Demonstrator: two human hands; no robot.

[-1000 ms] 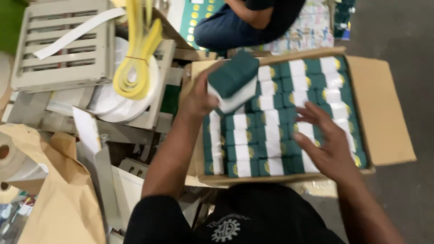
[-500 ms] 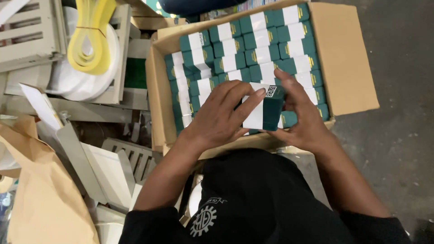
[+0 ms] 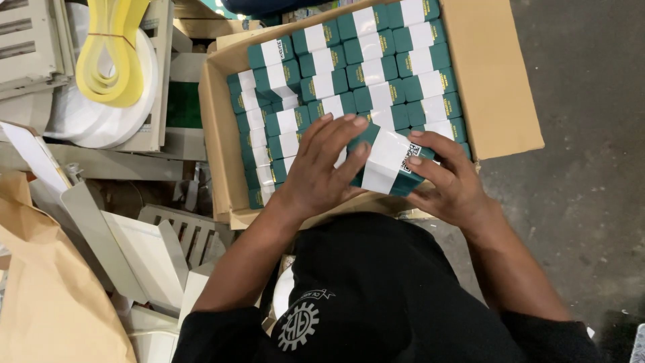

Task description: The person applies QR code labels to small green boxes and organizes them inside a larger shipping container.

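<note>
Brown paper sacking point(image 3: 47, 296) fills the lower left corner, beside pale slatted plastic pieces point(image 3: 161, 242) lying at angles; above these, a coil of yellow strapping point(image 3: 111, 60) rests on a white roll point(image 3: 101, 114), itself set on a grey tray point(image 3: 158, 74); centre frame, an open cardboard carton point(image 3: 494, 87) holds upright rows of green boxes with white bands point(image 3: 356, 74), packed edge to edge (the row nearest the person is partly hidden by the hands); left hand point(image 3: 322, 168) lies with fingers spread and extended over one green-and-white box point(image 3: 388, 165), fingertips pressing its upper face; this box is raised at a tilt above the near edge of the carton, just over the packed rows; right hand point(image 3: 450, 181) supports the same box from the right side and below, fingers curled against its end, so that both hands are closed on it between them; grey concrete floor point(image 3: 591, 168) occupies the right margin.
</note>
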